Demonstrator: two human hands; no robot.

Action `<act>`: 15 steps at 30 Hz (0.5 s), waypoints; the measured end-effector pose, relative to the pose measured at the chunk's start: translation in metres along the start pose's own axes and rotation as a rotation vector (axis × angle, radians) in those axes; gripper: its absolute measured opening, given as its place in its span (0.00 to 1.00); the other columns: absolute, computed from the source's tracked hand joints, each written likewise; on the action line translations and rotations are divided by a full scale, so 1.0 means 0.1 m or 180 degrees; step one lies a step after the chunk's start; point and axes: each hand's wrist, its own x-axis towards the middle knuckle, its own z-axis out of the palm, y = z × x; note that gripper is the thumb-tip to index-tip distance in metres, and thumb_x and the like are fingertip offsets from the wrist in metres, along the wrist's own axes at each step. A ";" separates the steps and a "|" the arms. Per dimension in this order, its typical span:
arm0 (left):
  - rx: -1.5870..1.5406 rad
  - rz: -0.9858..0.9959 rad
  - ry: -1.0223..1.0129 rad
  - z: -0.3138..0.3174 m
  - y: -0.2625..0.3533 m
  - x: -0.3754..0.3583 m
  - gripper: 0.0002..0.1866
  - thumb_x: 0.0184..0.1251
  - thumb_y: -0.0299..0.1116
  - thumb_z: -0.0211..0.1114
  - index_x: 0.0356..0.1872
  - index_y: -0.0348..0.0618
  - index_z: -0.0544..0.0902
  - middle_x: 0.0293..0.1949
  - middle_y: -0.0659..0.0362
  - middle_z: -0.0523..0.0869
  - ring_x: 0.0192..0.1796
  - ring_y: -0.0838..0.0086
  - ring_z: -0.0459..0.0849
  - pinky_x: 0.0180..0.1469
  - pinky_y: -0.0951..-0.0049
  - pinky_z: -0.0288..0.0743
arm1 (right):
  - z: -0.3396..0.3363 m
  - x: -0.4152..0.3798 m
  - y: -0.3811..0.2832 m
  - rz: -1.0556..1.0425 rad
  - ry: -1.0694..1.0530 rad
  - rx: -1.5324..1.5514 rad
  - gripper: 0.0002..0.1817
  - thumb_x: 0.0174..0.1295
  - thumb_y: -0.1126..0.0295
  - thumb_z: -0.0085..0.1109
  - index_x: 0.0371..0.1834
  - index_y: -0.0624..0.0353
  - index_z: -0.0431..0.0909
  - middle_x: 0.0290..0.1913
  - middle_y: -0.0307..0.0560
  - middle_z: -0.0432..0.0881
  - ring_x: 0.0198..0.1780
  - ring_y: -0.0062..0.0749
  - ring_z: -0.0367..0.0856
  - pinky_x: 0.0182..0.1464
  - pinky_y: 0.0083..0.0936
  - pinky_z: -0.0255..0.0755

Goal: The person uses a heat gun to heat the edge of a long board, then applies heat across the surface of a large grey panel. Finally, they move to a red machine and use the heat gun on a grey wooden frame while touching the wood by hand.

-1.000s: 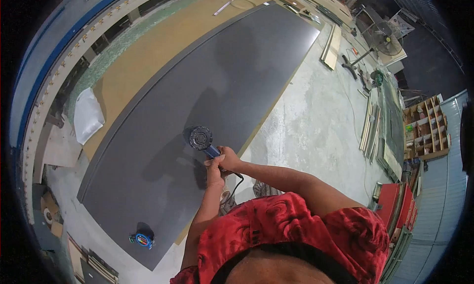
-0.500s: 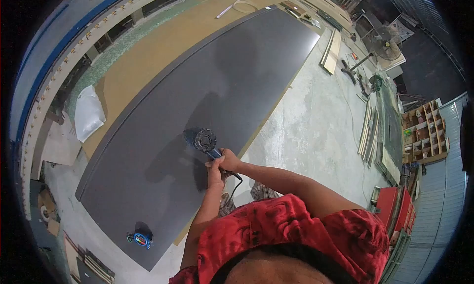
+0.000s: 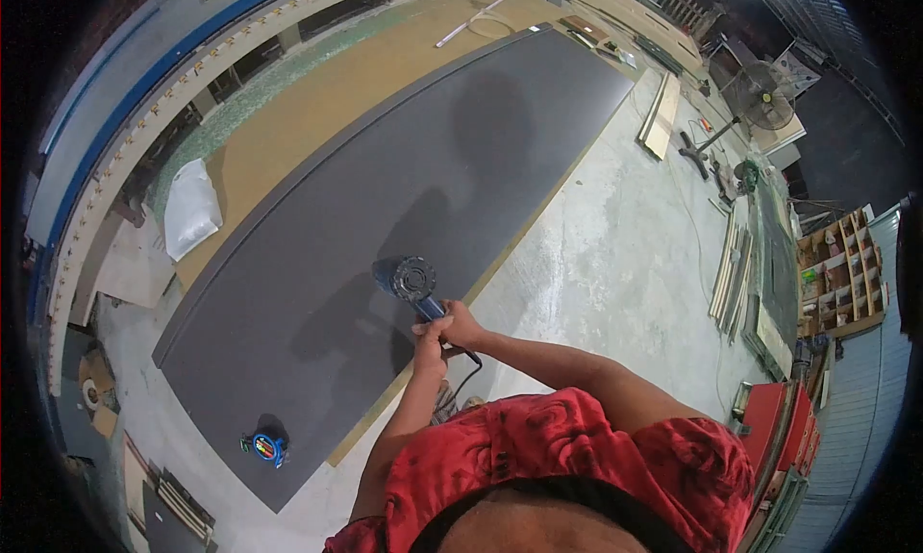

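Observation:
Held over the dark grey sheet [image 3: 288, 236] is a dark blue heat gun [image 3: 414, 279], with its round vented back facing up and its nozzle pointing left and down. My right hand [image 3: 462, 327] is closed around the handle from the right side. Against the handle's left side, my left hand [image 3: 431, 346] is closed too, touching the right hand; its fingertips are partly hidden. A black cord hangs from the handle's lower end. On the sheet's near left corner lies a blue tape measure [image 3: 267, 448].
Beneath the sheet is a brown board [image 3: 279, 120], with a white bag [image 3: 191, 210] on it at left. A long blue and cream machine [image 3: 125, 120] runs along the left. A standing fan [image 3: 764, 96], wood strips [image 3: 660, 115], a compartment shelf [image 3: 844, 269] and red cabinets [image 3: 769, 418] stand right.
The view has shifted slightly, so the sheet and surroundings sit a little differently. The heat gun and both hands appear slightly further right, with the grip unchanged.

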 end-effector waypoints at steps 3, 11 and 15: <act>0.0047 0.0014 -0.0100 0.05 -0.23 -0.22 0.28 0.42 0.38 0.68 0.50 0.51 0.71 0.44 0.61 0.75 0.47 0.70 0.76 0.35 0.62 0.80 | -0.12 -0.34 0.06 0.0186 -0.0171 0.0177 0.21 0.43 0.61 0.64 0.39 0.64 0.77 0.31 0.54 0.82 0.35 0.36 0.82 0.39 0.31 0.72; 0.0213 -0.0040 -0.0159 0.24 -0.75 -0.59 0.26 0.43 0.37 0.67 0.49 0.53 0.71 0.44 0.63 0.75 0.51 0.70 0.74 0.43 0.58 0.76 | -0.31 -0.93 0.41 0.0559 -0.0029 0.0665 0.25 0.38 0.59 0.70 0.36 0.66 0.76 0.27 0.49 0.80 0.29 0.30 0.80 0.32 0.29 0.73; 0.0366 0.0177 -0.0388 0.20 -0.91 -0.59 0.24 0.45 0.38 0.66 0.47 0.53 0.72 0.44 0.62 0.75 0.49 0.71 0.74 0.39 0.60 0.79 | -0.38 -1.09 0.40 0.0546 -0.0057 0.0786 0.23 0.41 0.60 0.71 0.36 0.65 0.75 0.28 0.44 0.79 0.28 0.26 0.77 0.30 0.25 0.72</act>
